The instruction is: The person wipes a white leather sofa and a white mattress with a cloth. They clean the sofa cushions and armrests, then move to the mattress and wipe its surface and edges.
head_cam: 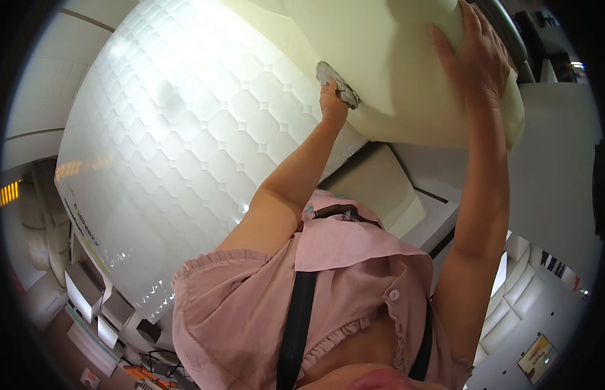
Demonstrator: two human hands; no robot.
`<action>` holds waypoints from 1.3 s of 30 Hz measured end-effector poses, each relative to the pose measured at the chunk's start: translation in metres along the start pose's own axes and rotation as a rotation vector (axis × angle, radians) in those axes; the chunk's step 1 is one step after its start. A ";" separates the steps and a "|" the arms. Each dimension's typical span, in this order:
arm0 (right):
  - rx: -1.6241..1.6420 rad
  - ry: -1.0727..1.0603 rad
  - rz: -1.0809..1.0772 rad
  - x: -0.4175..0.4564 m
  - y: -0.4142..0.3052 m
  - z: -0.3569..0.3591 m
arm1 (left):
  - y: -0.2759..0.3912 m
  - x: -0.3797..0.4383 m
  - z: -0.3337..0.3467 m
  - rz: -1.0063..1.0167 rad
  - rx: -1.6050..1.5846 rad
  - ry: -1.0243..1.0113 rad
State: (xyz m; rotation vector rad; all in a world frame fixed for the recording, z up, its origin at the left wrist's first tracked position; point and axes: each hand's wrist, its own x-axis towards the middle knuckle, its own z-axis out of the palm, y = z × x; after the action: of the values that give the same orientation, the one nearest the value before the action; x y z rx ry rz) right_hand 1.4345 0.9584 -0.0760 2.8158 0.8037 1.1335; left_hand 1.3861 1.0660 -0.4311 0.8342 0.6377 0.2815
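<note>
In my left hand (335,105) is a crumpled grey cloth (337,87), pressed against a cream upholstered panel (380,63), which looks like a padded headboard. The cloth is near the seam where the panel meets a white quilted mattress (224,117) under shiny clear plastic. My right hand (478,66) lies on the panel near its right edge, thumb spread from the fingers and back of the hand up. Below the panel, a beige upholstered side (375,185) of the bed frame shows between my arms.
A grey surface (556,146) extends along the right. Light padded furniture (512,307) and a framed picture (537,358) appear lower right. At the left rim are a beige sofa (44,224) and white-and-brown cabinets (83,290). A dark wire rack (161,360) stands lower left.
</note>
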 end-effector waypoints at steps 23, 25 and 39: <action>0.120 -0.061 0.094 0.006 -0.008 -0.001 | -0.047 -0.121 0.062 -0.183 0.733 -0.125; 0.138 -0.073 0.069 0.010 -0.009 0.002 | -0.050 -0.109 0.064 -0.263 0.678 -0.066; 0.091 -0.019 0.041 -0.002 -0.004 0.002 | 0.024 -0.017 0.030 0.028 0.680 0.166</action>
State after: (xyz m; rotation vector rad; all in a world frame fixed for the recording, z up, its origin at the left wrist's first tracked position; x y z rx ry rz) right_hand 1.4324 0.9612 -0.0792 2.9254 0.8206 1.1014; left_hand 1.3912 1.0557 -0.3909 1.4820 0.8965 0.1571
